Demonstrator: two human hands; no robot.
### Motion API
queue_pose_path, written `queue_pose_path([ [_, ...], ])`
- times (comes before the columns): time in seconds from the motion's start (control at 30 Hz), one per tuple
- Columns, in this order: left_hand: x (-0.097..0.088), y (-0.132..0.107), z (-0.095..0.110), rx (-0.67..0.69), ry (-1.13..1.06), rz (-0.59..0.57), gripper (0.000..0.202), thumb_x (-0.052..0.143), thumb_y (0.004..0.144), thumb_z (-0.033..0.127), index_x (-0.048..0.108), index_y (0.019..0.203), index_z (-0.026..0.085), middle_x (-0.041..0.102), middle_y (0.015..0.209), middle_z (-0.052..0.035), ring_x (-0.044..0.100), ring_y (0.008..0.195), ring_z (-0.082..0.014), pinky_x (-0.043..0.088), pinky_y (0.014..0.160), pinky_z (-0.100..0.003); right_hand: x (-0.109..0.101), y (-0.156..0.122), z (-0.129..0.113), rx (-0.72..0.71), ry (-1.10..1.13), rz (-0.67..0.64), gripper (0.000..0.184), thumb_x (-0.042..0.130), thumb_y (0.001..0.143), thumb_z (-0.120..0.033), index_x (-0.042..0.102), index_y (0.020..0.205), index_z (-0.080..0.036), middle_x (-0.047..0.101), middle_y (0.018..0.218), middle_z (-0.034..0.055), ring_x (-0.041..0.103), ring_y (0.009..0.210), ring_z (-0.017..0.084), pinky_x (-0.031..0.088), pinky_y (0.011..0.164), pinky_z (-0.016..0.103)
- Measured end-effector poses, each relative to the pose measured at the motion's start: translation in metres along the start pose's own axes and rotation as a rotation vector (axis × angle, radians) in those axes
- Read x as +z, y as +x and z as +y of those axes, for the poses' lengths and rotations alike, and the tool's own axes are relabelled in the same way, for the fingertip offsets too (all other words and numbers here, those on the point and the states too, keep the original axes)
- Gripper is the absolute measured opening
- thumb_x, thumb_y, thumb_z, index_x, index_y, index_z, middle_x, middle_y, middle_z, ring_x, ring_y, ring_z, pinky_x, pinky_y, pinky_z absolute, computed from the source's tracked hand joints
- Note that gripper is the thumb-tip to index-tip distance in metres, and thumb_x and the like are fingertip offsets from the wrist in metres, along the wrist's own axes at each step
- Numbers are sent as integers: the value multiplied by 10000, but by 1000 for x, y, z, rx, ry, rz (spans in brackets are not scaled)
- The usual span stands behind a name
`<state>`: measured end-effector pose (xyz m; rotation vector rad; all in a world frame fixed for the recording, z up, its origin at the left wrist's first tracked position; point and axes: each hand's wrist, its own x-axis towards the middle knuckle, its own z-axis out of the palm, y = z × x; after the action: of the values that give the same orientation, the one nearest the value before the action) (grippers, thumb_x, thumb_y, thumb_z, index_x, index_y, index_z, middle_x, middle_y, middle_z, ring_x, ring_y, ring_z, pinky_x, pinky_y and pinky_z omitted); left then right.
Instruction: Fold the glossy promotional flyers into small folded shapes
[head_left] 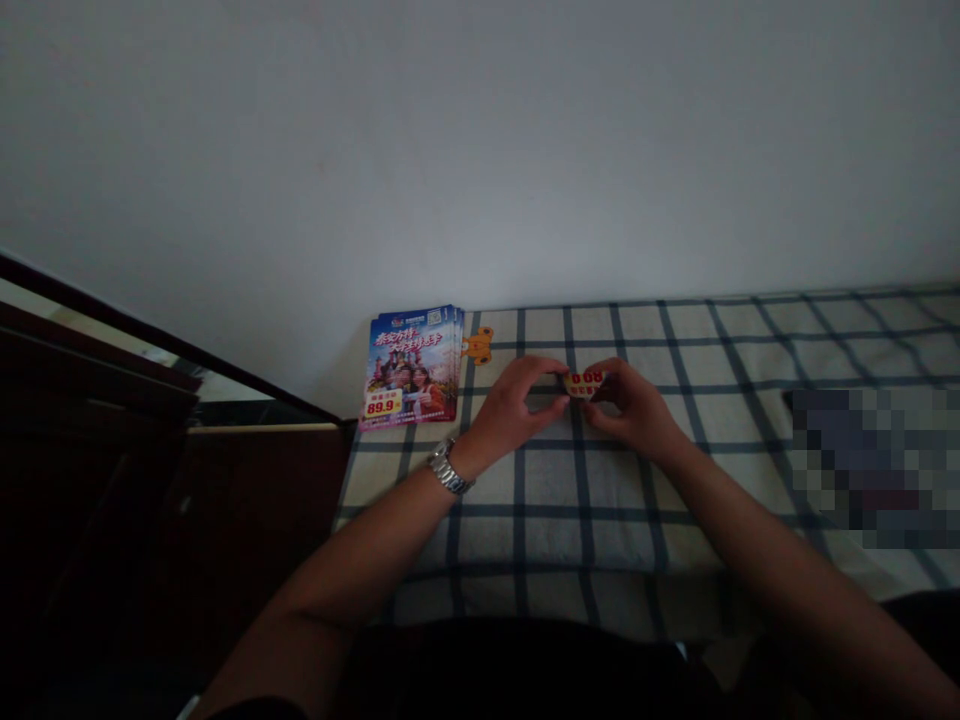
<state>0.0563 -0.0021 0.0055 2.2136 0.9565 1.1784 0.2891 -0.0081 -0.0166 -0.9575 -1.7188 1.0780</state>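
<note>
Between my two hands is a small folded paper flyer, its yellow patch with red print and digits showing upside down. The fingertips of my left hand pinch its left end, thumb below and index finger above. At the other end, my right hand grips it in the same way. Both hands are just above a checked cloth. To the left of my left hand lies a stack of colourful printed flyers, the top one face up with a castle picture and a yellow 89.9 price patch.
An orange bear figure shows on the cloth beside the stack. A pale wall rises along the far edge. Dark wooden furniture stands at the left. On the right lies a dark blurred-out object.
</note>
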Motion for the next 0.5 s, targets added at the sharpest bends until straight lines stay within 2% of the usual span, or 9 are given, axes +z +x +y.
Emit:
queue_pose_path([
  [0.17, -2, 1, -4, 36, 63, -34, 212, 667, 967, 214, 663, 1175, 251, 676, 1194, -61, 627, 1176, -229, 521, 1054, -449, -6, 2, -4, -133, -181, -31, 277, 766, 849, -283, 611, 1078, -297, 662, 1102, 60, 682, 1017, 265, 632, 890, 453],
  [0.3, -3, 1, -9, 82, 103, -81, 182, 680, 946, 176, 672, 1120, 230, 670, 1205, -67, 622, 1177, -228, 526, 1038, -431, -9, 5, -6, -204, -291, -49, 233, 756, 830, -213, 638, 1015, -295, 680, 1066, 60, 675, 965, 266, 616, 841, 441],
  [0.5, -3, 1, -14, 129, 150, -106, 152, 687, 943, 182, 665, 1087, 226, 665, 1170, -65, 641, 1133, -221, 553, 990, -415, -13, 7, -4, -322, -413, -63, 218, 723, 858, -176, 638, 1036, -269, 668, 1061, 71, 678, 952, 252, 610, 809, 414],
])
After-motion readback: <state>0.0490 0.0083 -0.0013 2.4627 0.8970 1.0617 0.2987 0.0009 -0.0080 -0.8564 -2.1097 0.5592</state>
